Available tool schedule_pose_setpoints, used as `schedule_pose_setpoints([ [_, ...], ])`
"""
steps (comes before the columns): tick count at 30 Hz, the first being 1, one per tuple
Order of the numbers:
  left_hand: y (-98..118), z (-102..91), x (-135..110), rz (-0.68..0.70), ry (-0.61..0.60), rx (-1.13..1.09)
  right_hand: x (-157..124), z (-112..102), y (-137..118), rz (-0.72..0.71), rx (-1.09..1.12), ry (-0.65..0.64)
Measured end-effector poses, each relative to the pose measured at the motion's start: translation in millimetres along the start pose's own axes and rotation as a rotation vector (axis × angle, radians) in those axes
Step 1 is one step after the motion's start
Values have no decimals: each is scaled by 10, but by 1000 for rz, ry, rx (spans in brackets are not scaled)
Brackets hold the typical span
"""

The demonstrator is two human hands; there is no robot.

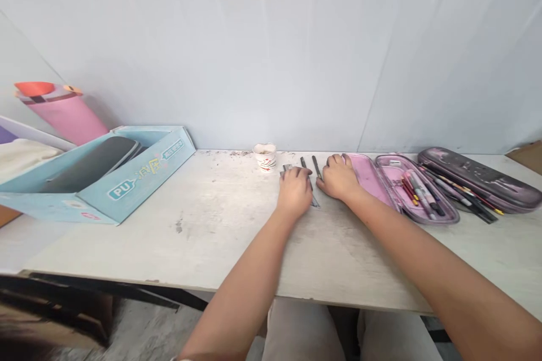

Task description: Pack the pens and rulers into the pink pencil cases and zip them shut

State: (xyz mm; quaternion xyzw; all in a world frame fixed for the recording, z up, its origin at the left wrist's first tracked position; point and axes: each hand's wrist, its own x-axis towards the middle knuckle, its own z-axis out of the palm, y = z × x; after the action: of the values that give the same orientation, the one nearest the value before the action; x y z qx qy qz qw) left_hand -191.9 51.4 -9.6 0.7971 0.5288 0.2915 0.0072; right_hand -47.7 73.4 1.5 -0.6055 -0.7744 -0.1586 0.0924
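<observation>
My left hand [293,192] lies palm down on the table, fingers curled over several dark pencils [314,201] lying side by side. My right hand [337,177] rests next to it, fingers bent over the top of another dark pencil [316,165]. An open pink pencil case [372,180] with pens and pencils in its tray sits just right of my right hand. A small white paper cup [265,156] stands just beyond my left hand.
A second, dark purple pencil case [478,172] lies open at the far right with pencils beside it. A light blue cardboard box [139,177] holding a dark flat case sits at the left, a pink roll [63,110] behind it. The wall runs close behind the white table [212,225].
</observation>
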Motion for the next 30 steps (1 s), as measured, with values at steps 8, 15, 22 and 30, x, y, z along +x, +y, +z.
schedule_pose_setpoints([
  [8, 86, -7, -37, 136, 110, 29, -140, -116, 270, 37, -34, 43],
  [15, 283, -27, -31, 256, -88, 134, -665, -295, 633, -52, 164, 205],
  [22, 533, 7, -57, 251, -187, 190, -843, -166, 933, -150, 268, 262],
  [30, 665, 16, -32, 89, -148, 144, -856, -149, 980, -180, 241, 371],
])
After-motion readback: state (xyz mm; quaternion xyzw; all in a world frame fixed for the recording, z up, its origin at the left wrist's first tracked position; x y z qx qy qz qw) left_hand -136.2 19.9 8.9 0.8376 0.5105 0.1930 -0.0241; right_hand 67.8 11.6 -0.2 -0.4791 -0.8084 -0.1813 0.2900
